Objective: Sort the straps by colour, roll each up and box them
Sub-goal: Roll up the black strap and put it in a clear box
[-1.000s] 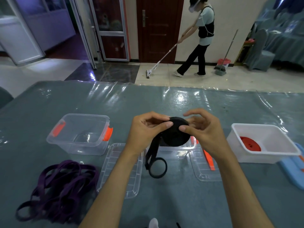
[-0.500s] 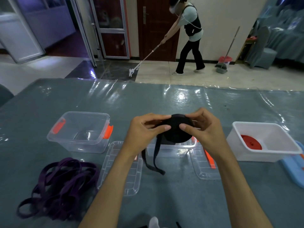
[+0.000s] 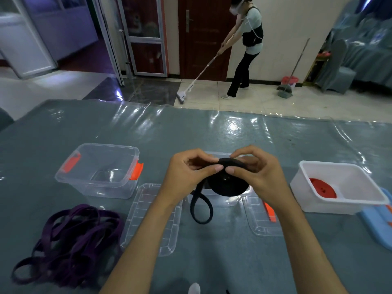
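Both my hands hold a black strap roll (image 3: 228, 183) above the middle clear box (image 3: 212, 199). My left hand (image 3: 188, 175) pinches its left side, and my right hand (image 3: 254, 172) pinches the top edge. The strap's loose tail (image 3: 201, 209) hangs down in a loop to the table. A heap of purple straps (image 3: 70, 240) lies at the front left. A rolled red strap (image 3: 322, 187) sits in the white box (image 3: 360, 198) on the right. An empty clear box (image 3: 97, 172) with orange clips stands at the left.
Two clear lids (image 3: 152, 217) (image 3: 263, 217) lie flat beside the middle box. A blue lid (image 3: 379, 223) lies at the right edge. A grey table (image 3: 191, 132) carries glossy plastic film. Beyond it, a person (image 3: 246, 47) mops the floor.
The hanging tail has shortened and curled back into a loop as the roll turned in my fingers. The person mopping has stepped to the right.
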A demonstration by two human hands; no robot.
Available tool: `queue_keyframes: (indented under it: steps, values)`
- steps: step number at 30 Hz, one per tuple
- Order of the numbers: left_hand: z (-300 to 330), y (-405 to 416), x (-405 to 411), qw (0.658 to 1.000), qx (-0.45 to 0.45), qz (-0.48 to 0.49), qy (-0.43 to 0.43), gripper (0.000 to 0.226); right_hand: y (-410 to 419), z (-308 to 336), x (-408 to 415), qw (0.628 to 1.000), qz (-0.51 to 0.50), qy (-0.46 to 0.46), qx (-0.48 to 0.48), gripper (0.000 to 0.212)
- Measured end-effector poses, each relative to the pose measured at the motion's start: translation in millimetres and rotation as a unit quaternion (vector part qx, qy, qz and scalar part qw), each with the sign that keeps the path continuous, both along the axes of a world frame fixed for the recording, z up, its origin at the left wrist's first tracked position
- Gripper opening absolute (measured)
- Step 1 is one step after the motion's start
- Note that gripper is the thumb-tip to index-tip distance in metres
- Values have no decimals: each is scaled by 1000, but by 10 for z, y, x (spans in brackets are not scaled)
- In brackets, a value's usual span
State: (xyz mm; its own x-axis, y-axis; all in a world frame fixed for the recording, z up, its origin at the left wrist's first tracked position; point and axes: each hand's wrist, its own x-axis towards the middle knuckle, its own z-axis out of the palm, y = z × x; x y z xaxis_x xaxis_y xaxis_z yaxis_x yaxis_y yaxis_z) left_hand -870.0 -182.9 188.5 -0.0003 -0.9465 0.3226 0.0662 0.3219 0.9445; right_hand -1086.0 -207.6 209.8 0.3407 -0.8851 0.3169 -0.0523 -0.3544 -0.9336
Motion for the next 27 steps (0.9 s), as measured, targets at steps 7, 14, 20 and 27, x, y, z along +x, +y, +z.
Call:
queue_keyframes:
  steps: [7, 14, 20, 27]
  values:
    - [28, -39, 82, 999, 26, -16, 43, 25, 59, -74, 107, 998, -49, -39, 16, 17]
    - [-37, 10, 143, 996, 80, -13, 25, 26, 58, -142, 189, 998, -33, -46, 10, 16]
    - [-31, -4, 191, 996, 88, 26, 0, 30, 3, -134, 193, 1000, 5, 26, -1, 23]
    - [-348, -58, 275, 990, 78, 99, -70, 29, -72, -111, 155, 999, -35, 8, 9, 23]
